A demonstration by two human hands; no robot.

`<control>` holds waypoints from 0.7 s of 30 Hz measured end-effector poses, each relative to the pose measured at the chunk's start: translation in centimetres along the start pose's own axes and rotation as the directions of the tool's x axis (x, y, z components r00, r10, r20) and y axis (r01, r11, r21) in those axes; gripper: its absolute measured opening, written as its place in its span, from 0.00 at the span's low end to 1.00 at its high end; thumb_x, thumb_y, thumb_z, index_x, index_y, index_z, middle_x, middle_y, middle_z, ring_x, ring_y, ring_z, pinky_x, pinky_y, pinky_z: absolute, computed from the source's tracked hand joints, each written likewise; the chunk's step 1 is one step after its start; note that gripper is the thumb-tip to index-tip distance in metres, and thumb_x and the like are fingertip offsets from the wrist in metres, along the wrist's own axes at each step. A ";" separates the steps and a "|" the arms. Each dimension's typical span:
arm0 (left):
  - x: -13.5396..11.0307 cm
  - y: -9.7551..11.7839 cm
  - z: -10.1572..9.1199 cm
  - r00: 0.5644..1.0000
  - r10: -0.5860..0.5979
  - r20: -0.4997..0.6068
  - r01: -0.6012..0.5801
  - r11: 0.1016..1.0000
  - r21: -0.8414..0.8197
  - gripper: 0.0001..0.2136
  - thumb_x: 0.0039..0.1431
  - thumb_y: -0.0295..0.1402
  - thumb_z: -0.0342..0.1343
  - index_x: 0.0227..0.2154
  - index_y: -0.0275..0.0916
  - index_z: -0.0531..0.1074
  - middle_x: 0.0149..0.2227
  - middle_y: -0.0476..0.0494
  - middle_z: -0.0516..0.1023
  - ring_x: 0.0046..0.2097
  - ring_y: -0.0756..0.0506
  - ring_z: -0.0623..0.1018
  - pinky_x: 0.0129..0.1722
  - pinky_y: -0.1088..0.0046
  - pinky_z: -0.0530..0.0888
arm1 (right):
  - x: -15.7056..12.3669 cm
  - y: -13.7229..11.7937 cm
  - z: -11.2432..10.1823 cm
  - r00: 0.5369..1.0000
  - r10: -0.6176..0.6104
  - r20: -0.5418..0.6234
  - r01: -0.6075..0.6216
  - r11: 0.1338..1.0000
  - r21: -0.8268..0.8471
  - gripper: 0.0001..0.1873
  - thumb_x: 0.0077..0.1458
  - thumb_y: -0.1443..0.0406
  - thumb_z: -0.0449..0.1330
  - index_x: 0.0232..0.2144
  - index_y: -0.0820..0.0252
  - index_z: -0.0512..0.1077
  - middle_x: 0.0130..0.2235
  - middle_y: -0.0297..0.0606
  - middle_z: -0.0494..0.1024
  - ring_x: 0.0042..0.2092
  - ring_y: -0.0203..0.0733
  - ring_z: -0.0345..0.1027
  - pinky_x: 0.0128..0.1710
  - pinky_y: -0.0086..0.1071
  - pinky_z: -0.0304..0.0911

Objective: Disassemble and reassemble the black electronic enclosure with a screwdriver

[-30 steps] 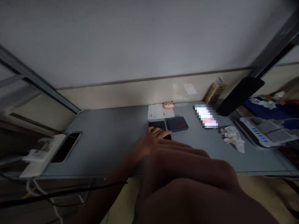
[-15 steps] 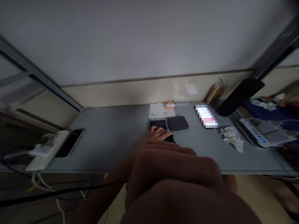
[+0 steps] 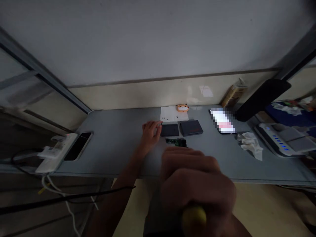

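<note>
My left hand rests on the desk with curled fingers, its thumb and fingertips at the left edge of a dark flat panel. Just right of the panel sits a dark box-shaped device housing with red lettering on it. A green circuit board lies in front of the panel, partly hidden by my right hand. That hand is large and close to the camera, closed in a fist around a yellow round-ended handle; the rest of the handle is out of sight.
Small dark screw-like bits lie on a white paper, beside an orange animal-faced case. To the right are a lit phone, crumpled tissue and a charging station. Another phone lies by a power strip.
My left hand has moved left from over the panel's front to its left edge, uncovering the circuit board. My right fist has shifted right, and the yellow handle end now shows.
</note>
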State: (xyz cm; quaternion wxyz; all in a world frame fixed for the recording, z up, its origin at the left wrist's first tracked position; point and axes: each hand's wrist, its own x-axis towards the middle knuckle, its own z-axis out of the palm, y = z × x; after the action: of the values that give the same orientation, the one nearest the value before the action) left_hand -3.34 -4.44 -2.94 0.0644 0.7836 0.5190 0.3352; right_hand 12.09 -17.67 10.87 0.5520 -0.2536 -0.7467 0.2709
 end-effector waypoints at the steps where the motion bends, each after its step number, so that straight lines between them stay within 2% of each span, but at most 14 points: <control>1: 0.2 -0.6 -0.2 0.999 -0.050 0.009 0.050 0.999 0.004 0.15 0.73 0.34 0.45 0.52 0.42 0.75 0.41 0.44 0.82 0.46 0.43 0.79 0.55 0.60 0.69 | -0.1 0.9 -0.8 0.989 -0.011 -0.148 0.012 1.000 0.008 0.23 0.69 0.57 0.52 0.22 0.53 0.70 0.20 0.30 0.66 0.23 0.36 0.60 0.27 0.34 0.61; 2: 0.3 -1.1 -0.3 0.996 -0.086 0.034 0.086 0.996 0.008 0.14 0.73 0.34 0.47 0.52 0.41 0.75 0.38 0.45 0.81 0.43 0.44 0.79 0.55 0.60 0.69 | -0.2 2.2 -1.6 0.989 -0.078 -0.123 0.072 0.996 -0.054 0.22 0.69 0.58 0.53 0.21 0.54 0.68 0.19 0.30 0.67 0.22 0.35 0.60 0.26 0.33 0.59; 4: 0.4 -1.6 -0.4 0.989 -0.109 0.100 0.109 0.994 0.011 0.13 0.72 0.34 0.49 0.53 0.42 0.75 0.36 0.47 0.81 0.41 0.45 0.79 0.54 0.61 0.69 | -0.4 5.7 -3.5 0.995 -0.065 -0.073 0.041 0.954 -0.298 0.22 0.67 0.60 0.56 0.19 0.55 0.67 0.19 0.30 0.68 0.22 0.34 0.60 0.26 0.32 0.56; 6: 0.4 -1.7 -0.2 0.984 -0.082 0.159 0.082 0.997 0.004 0.13 0.71 0.34 0.51 0.53 0.44 0.75 0.38 0.47 0.82 0.42 0.44 0.79 0.54 0.61 0.68 | -0.4 9.8 -5.5 0.995 0.066 -0.069 -0.093 0.831 -0.549 0.22 0.67 0.57 0.56 0.22 0.56 0.71 0.21 0.32 0.72 0.24 0.35 0.63 0.28 0.32 0.56; 7: 0.4 -1.6 -0.1 0.981 -0.063 0.181 0.064 0.998 -0.001 0.13 0.71 0.35 0.51 0.52 0.45 0.76 0.39 0.47 0.82 0.43 0.44 0.79 0.55 0.61 0.68 | -0.3 11.8 -6.5 0.989 0.128 -0.069 -0.142 0.740 -0.657 0.21 0.67 0.56 0.56 0.24 0.57 0.74 0.24 0.35 0.75 0.26 0.38 0.66 0.30 0.33 0.57; 9: 0.3 -1.5 0.1 0.978 -0.040 0.207 0.042 0.999 -0.008 0.12 0.70 0.35 0.52 0.51 0.45 0.77 0.39 0.46 0.81 0.45 0.43 0.79 0.55 0.60 0.69 | -0.3 15.0 -8.2 0.978 0.204 -0.040 -0.155 0.585 -0.796 0.20 0.66 0.55 0.56 0.27 0.58 0.77 0.30 0.42 0.80 0.32 0.43 0.71 0.37 0.36 0.59; 11: 0.2 -1.5 0.3 0.979 -0.045 0.200 0.047 0.999 -0.003 0.12 0.69 0.35 0.52 0.50 0.45 0.77 0.39 0.46 0.81 0.46 0.42 0.79 0.55 0.59 0.69 | -0.6 17.1 -9.2 0.967 0.254 -0.017 -0.146 0.498 -0.855 0.17 0.65 0.56 0.57 0.32 0.59 0.80 0.35 0.45 0.81 0.37 0.47 0.72 0.43 0.39 0.60; 15: 0.3 -1.7 0.3 0.986 -0.060 0.155 0.061 0.998 -0.001 0.12 0.69 0.34 0.52 0.50 0.46 0.77 0.44 0.44 0.82 0.50 0.41 0.78 0.56 0.59 0.70 | -1.9 18.4 -9.3 0.957 0.287 -0.034 -0.171 0.464 -0.869 0.13 0.64 0.59 0.58 0.41 0.57 0.81 0.41 0.46 0.80 0.42 0.49 0.72 0.45 0.40 0.59; 21: 0.4 -1.8 0.3 0.985 -0.077 0.157 0.078 0.997 -0.001 0.13 0.69 0.34 0.51 0.51 0.47 0.77 0.47 0.44 0.82 0.53 0.41 0.77 0.56 0.59 0.70 | -3.0 18.4 -8.4 0.954 0.290 -0.079 -0.213 0.468 -0.858 0.11 0.63 0.62 0.58 0.41 0.57 0.81 0.45 0.47 0.80 0.45 0.50 0.71 0.45 0.41 0.59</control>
State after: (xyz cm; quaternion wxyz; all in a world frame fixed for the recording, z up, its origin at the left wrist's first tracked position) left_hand -4.48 -3.20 -3.80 0.1208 0.7867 0.5411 0.2717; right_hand 22.42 -5.30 -1.72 0.2781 -0.5891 -0.7572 -0.0465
